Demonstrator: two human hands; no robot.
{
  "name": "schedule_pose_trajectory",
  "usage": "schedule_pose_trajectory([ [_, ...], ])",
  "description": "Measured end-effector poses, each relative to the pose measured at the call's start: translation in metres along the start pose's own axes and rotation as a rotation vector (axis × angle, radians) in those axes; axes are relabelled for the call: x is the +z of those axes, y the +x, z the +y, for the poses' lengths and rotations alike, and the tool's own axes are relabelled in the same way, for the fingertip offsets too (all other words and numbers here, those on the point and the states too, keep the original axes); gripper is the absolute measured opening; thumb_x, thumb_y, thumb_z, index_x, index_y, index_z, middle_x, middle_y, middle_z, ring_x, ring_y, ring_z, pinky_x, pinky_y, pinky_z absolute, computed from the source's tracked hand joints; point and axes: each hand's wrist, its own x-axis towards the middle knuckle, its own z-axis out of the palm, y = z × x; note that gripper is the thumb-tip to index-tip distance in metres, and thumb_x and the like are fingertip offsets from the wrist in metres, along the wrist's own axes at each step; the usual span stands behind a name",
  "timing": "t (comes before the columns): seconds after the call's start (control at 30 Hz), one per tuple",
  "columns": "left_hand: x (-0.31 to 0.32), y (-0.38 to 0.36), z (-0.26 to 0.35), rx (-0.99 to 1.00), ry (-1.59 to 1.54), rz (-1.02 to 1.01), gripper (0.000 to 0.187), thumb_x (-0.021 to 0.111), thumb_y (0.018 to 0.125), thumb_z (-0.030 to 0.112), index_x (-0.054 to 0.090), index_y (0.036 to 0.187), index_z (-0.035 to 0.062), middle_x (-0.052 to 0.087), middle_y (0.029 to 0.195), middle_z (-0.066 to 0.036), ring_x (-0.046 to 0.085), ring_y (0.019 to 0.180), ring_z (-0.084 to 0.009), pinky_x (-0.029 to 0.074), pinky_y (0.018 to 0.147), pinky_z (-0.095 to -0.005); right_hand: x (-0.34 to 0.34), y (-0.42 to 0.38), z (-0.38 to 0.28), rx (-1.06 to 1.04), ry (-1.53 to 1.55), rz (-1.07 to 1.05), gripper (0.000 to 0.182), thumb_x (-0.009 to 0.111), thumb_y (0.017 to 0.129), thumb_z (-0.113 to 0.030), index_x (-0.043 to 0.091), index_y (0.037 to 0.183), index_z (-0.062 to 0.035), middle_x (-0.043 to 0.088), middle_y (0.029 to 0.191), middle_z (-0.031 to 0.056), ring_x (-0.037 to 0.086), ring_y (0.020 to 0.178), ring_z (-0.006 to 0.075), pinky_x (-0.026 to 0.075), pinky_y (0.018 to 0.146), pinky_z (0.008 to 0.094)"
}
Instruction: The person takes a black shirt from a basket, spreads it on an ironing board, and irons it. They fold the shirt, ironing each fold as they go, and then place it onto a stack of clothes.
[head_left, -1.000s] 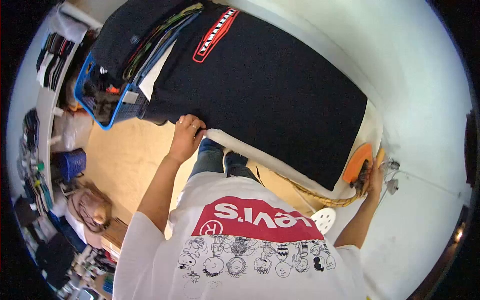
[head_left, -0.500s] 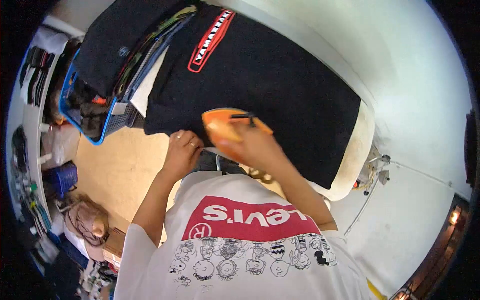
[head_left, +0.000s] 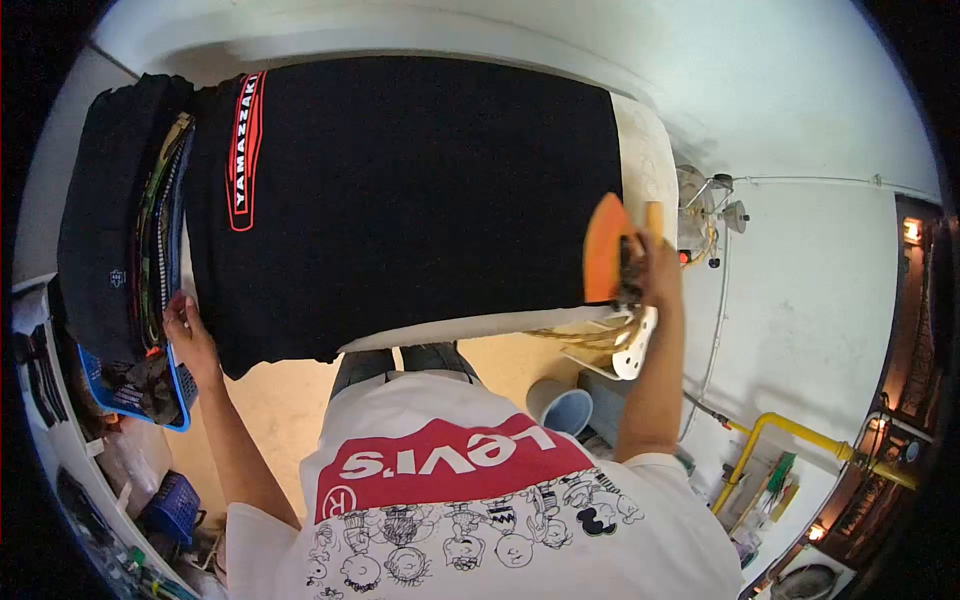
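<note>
A black garment [head_left: 430,190] with a red-framed white "YAMAZZAKI" print lies spread over the pale padded ironing board [head_left: 648,150]. My right hand [head_left: 660,272] is closed round the handle of an orange iron [head_left: 605,250] at the garment's right end, near the board's edge. The iron is turned, its pointed tip away from me. On the far left, my left hand [head_left: 190,332] has its fingers partly apart, fingertips at the near edge of a stack of folded clothes [head_left: 115,215]. That stack stands just left of the garment.
A blue basket [head_left: 185,395] with dark clothes sits below the stack. Beside the board's near right corner is a white perforated iron rest [head_left: 634,345] with cords. A bucket [head_left: 560,405] stands on the floor, and a yellow pipe [head_left: 765,425] runs along the right wall.
My right hand has carried the iron from the garment's near middle edge to its right end. My left hand has left the garment's near edge for the stack. The view has turned and shifted.
</note>
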Motion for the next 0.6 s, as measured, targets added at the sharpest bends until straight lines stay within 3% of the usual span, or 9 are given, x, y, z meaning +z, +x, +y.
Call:
schedule_pose_trajectory([
  [0.03,0.003,0.006,-0.003,0.035,0.016,-0.036,0.036,0.052,0.101,0.028,0.057,0.12,-0.0029,0.06,0.114,-0.019,0.058,0.107,-0.0325,0.043,0.095,-0.0393,-0.017,0.008,0.009,0.06,0.092,0.026,0.052,0.06,0.09,-0.058,0.057,0.082,-0.0068,0.048,0.057,-0.001,0.044,0.043,0.01,0.035,0.038,0.0297],
  [0.1,0.013,0.015,-0.009,0.061,0.044,-0.018,0.038,0.05,0.102,0.03,0.058,0.119,-0.0034,0.062,0.111,-0.021,0.059,0.104,-0.0315,0.044,0.093,-0.0386,-0.036,0.021,0.023,0.125,0.181,0.051,0.048,0.059,0.091,-0.054,0.063,0.098,-0.0064,0.044,0.059,-0.0024,0.04,0.043,0.0075,0.032,0.038,0.024],
  [0.17,0.016,0.018,-0.008,-0.203,0.072,-0.136,0.047,0.049,0.102,0.036,0.057,0.123,-0.0051,0.062,0.12,-0.02,0.058,0.112,-0.0306,0.041,0.1,-0.0367,-0.039,0.007,0.011,0.058,0.152,-0.023,0.048,0.057,0.094,-0.051,0.063,0.103,-0.0046,0.044,0.058,-0.0043,0.042,0.043,0.0064,0.031,0.037,0.0227],
  [0.27,0.01,0.021,0.012,-0.209,-0.121,-0.173,0.036,0.05,0.102,0.031,0.061,0.111,-0.0027,0.065,0.106,-0.018,0.058,0.099,-0.0253,0.043,0.091,-0.0337,0.004,-0.032,-0.041,-0.082,0.052,-0.152,0.044,0.063,0.092,-0.046,0.062,0.098,-0.0026,0.046,0.06,-0.0041,0.041,0.046,0.0046,0.033,0.041,0.0228],
  [0.33,0.012,0.02,0.01,-0.224,-0.225,-0.1,0.029,0.052,0.101,0.026,0.061,0.102,-0.0016,0.064,0.096,-0.015,0.056,0.089,-0.0207,0.044,0.084,-0.0318,0.047,-0.066,-0.079,-0.101,-0.066,-0.339,0.043,0.065,0.092,-0.041,0.064,0.108,-0.0013,0.055,0.067,-0.0023,0.05,0.054,0.0075,0.04,0.049,0.0234],
  [0.4,0.01,0.02,0.018,-0.215,-0.294,-0.037,0.025,0.052,0.101,0.023,0.058,0.097,-0.001,0.061,0.09,-0.012,0.053,0.084,-0.0176,0.043,0.082,-0.03,0.103,-0.088,-0.118,-0.317,-0.235,-0.488,0.048,0.068,0.09,-0.038,0.063,0.119,0.0013,0.07,0.087,0.0099,0.065,0.075,0.0168,0.051,0.069,0.0318],
  [0.5,0.009,0.02,0.031,-0.223,-0.328,0.033,0.021,0.049,0.102,0.018,0.053,0.093,-0.0002,0.057,0.084,-0.011,0.051,0.08,-0.0174,0.042,0.077,-0.0304,0.196,-0.133,-0.183,-0.819,-0.459,-0.595,0.063,0.063,0.087,-0.054,0.061,0.126,-0.0051,0.068,0.109,0.0204,0.068,0.098,0.0358,0.054,0.086,0.0431],
  [0.57,0.009,0.021,0.032,-0.171,-0.245,0.072,0.021,0.049,0.102,0.018,0.052,0.092,-0.0009,0.057,0.084,-0.014,0.053,0.079,-0.0212,0.043,0.076,-0.0331,0.247,-0.158,-0.227,-0.927,-0.545,-0.722,0.073,0.056,0.085,-0.066,0.059,0.129,-0.0086,0.068,0.109,0.0209,0.068,0.099,0.0346,0.054,0.085,0.0447],
  [0.6,0.009,0.022,0.032,-0.136,-0.189,0.088,0.021,0.049,0.102,0.017,0.052,0.092,-0.0016,0.058,0.084,-0.017,0.055,0.078,-0.0255,0.044,0.075,-0.0355,0.275,-0.171,-0.245,-0.944,-0.575,-0.768,0.068,0.056,0.087,-0.063,0.06,0.128,-0.0089,0.069,0.104,0.0214,0.069,0.095,0.035,0.055,0.082,0.0456],
])
